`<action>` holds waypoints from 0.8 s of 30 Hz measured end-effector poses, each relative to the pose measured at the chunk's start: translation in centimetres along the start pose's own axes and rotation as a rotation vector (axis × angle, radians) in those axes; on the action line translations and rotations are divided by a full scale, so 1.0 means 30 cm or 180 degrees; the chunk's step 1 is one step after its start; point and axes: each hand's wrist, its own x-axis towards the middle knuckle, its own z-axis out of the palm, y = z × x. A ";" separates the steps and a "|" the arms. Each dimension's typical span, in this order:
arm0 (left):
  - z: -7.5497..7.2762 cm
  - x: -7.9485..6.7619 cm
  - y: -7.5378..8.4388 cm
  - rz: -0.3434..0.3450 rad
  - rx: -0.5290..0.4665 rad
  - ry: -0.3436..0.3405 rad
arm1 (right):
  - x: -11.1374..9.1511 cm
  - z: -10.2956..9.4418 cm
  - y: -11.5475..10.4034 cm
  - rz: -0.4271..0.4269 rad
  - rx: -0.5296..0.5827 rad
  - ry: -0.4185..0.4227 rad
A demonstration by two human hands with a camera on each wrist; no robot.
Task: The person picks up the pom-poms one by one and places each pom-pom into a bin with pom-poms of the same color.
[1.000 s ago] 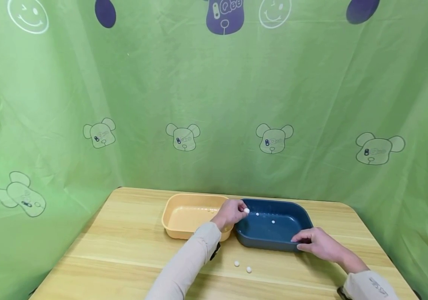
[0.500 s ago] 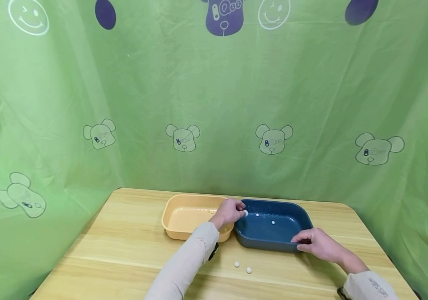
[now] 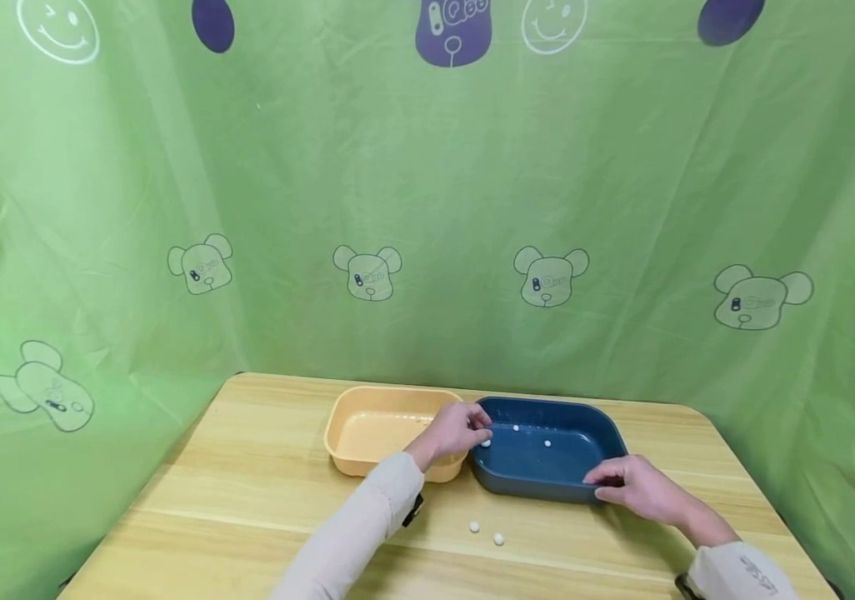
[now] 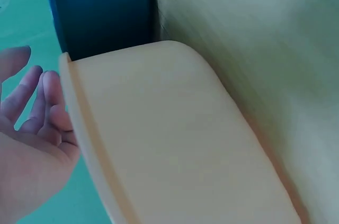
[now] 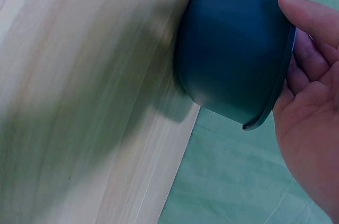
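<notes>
My left hand [image 3: 452,430] hovers over the spot where the orange tub [image 3: 356,468] meets the dark blue tub [image 3: 532,487]. In the left wrist view its thumb stands apart from loosely bent fingers [image 4: 37,102], with nothing between them. Just under the thumb, a small white ball [image 3: 486,443] shows inside the blue tub's left end. Two more white balls lie in that tub, one near the middle [image 3: 547,444] and one farther back [image 3: 516,428]. My right hand [image 3: 645,490] grips the blue tub's near right rim, thumb [image 5: 304,12] outside and fingers inside.
Two white balls, one left [image 3: 474,527] and one right [image 3: 498,539], lie on the wooden table [image 3: 247,492] in front of the tubs. Tiny pale specks show inside the orange tub. A green printed curtain [image 3: 427,333] hangs behind the table and along its sides.
The white ball has left my left hand's pinch and dropped into the blue tub. My left fingers have spread, and that hand has shifted slightly left. The right hand keeps its hold.
</notes>
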 end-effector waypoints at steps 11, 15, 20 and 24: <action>-0.028 -0.135 0.038 0.0364 -0.0189 -0.0470 | 0.003 0.000 0.000 -0.0065 0.0009 0.0009; -0.029 -0.181 0.064 0.0571 -0.0051 -0.0682 | 0.004 -0.003 0.002 -0.0041 -0.0012 -0.0015; -0.018 -0.228 0.062 0.0708 0.0205 -0.0923 | 0.006 -0.004 0.000 -0.0063 -0.0026 -0.0003; -0.006 -0.252 0.044 0.0666 0.0300 -0.1083 | 0.008 -0.002 0.001 -0.0088 -0.0044 0.0009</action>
